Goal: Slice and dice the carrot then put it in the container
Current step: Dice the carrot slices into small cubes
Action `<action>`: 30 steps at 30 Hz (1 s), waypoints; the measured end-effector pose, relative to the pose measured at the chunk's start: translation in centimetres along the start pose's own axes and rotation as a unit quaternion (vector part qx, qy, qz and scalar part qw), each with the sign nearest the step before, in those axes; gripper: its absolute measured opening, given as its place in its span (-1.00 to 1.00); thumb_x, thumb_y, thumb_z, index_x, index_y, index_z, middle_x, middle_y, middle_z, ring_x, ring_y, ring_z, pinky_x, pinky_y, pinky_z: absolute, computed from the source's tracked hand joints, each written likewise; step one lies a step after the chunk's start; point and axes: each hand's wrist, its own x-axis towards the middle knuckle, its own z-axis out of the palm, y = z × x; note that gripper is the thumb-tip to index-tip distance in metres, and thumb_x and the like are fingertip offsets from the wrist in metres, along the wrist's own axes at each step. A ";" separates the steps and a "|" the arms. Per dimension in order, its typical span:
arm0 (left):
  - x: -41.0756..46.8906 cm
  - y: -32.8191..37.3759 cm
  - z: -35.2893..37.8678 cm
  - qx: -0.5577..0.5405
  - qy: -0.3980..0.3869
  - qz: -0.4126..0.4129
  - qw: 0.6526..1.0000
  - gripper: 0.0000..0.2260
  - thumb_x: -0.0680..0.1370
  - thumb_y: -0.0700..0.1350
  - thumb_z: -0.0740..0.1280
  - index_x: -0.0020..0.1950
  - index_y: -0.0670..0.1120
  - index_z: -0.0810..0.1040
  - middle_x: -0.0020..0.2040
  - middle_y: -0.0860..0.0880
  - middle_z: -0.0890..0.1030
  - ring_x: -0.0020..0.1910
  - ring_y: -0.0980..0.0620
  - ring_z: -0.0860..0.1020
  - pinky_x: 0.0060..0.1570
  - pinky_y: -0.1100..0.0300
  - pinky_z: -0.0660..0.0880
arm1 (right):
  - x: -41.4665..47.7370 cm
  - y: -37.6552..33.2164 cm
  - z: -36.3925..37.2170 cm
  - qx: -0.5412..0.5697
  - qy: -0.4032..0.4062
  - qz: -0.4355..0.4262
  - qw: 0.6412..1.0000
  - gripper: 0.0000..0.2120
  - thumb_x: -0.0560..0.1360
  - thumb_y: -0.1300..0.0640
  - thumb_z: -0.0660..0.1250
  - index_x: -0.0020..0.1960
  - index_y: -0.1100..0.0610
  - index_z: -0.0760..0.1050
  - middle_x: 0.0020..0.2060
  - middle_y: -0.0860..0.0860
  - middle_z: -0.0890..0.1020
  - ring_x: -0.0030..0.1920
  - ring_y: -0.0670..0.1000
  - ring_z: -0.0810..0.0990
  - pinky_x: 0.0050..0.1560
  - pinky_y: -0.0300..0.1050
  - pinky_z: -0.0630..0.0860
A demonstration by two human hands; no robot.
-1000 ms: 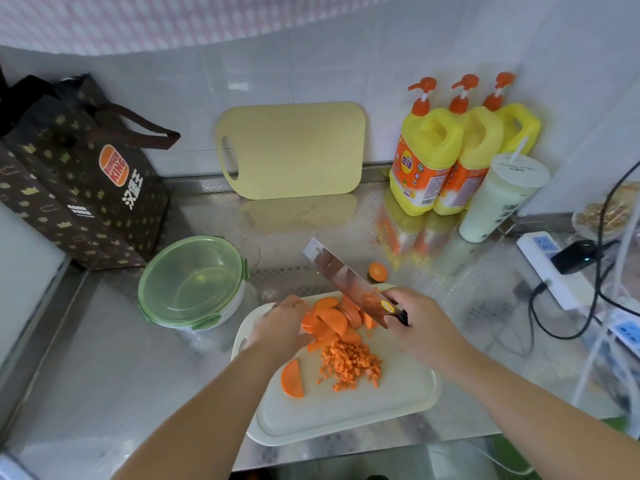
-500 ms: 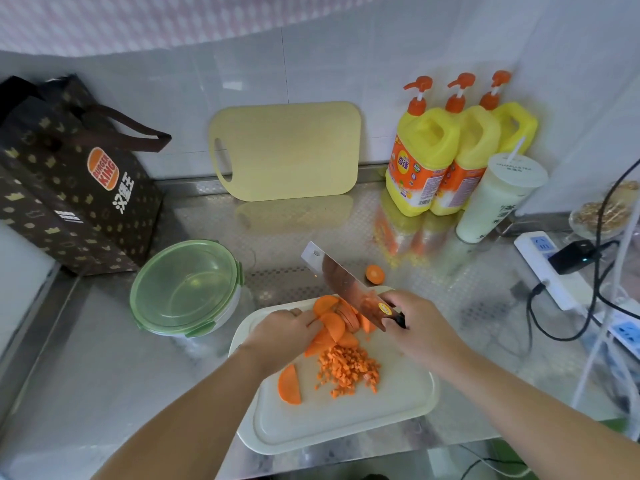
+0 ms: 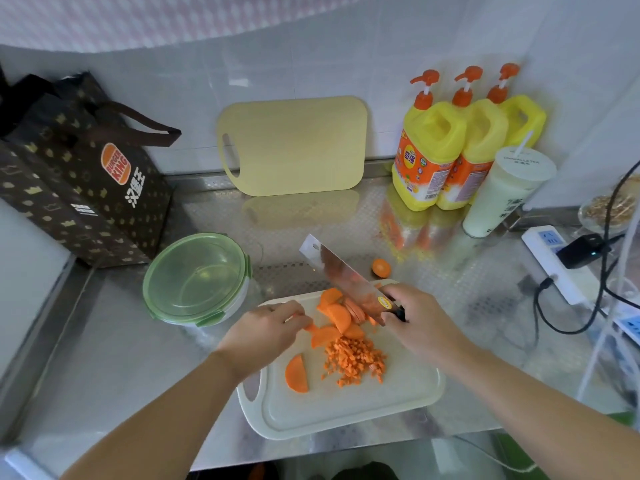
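Carrot slices (image 3: 334,315) and a diced heap (image 3: 355,360) lie on the white cutting board (image 3: 346,414) — left hand (image 3: 263,332) pinching one slice, right hand (image 3: 420,322) clenched round the cleaver (image 3: 341,275) handle — with the green-lidded container (image 3: 197,277) just beside the board's left on the embossed steel counter (image 3: 121,358), under a white-tiled wall (image 3: 311,57).

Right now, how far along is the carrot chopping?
Done: a pile of diced carrot lies on the white cutting board. In hand: the right hand holds the knife over the carrot slices while the left hand pinches one. Left: dice those slices and the lone half slice, then open the lidded green container, which looks empty, and fill it.
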 end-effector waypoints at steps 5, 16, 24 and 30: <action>-5.0 2.2 0.7 -0.025 -0.047 0.011 0.999 -0.57 0.20 -0.30 0.47 -0.01 0.06 0.59 -0.05 0.07 0.63 -0.15 0.07 0.63 -0.26 0.27 0.56 | -0.2 -0.8 1.1 0.002 -0.010 -0.022 1.000 -0.69 0.46 0.35 0.30 -0.14 -0.08 0.45 -0.39 -0.15 0.40 -0.33 -0.25 0.44 -0.35 -0.40 0.28; -3.6 6.3 -0.9 -0.097 -0.283 -0.298 0.907 -0.22 0.41 0.26 0.37 0.51 0.11 0.07 0.45 0.11 0.15 0.38 0.00 0.26 0.29 0.12 0.35 | -1.1 -1.4 1.7 -0.020 -0.025 -0.025 0.999 -0.79 0.47 0.31 0.29 -0.17 0.00 0.45 -0.37 -0.05 0.44 -0.36 -0.10 0.40 -0.35 -0.22 0.27; -2.3 7.2 -0.6 -0.111 -0.253 -0.325 0.904 -0.49 0.51 0.03 0.32 0.44 0.08 0.29 0.35 0.08 0.28 0.27 -0.01 0.33 0.24 0.18 0.35 | -2.0 -1.1 1.4 -0.017 -0.022 -0.010 1.000 -0.85 0.48 0.32 0.27 0.00 0.14 0.52 -0.39 -0.10 0.39 -0.39 -0.13 0.37 -0.35 -0.27 0.26; -1.2 7.4 -0.8 -0.140 -0.268 -0.364 0.881 -0.48 0.48 0.04 0.35 0.42 0.10 0.30 0.35 0.07 0.28 0.29 -0.03 0.32 0.20 0.10 0.42 | -2.1 -0.9 0.7 -0.005 -0.009 -0.006 1.000 -0.73 0.47 0.33 0.29 -0.10 -0.05 0.48 -0.40 -0.13 0.41 -0.35 -0.17 0.43 -0.35 -0.28 0.27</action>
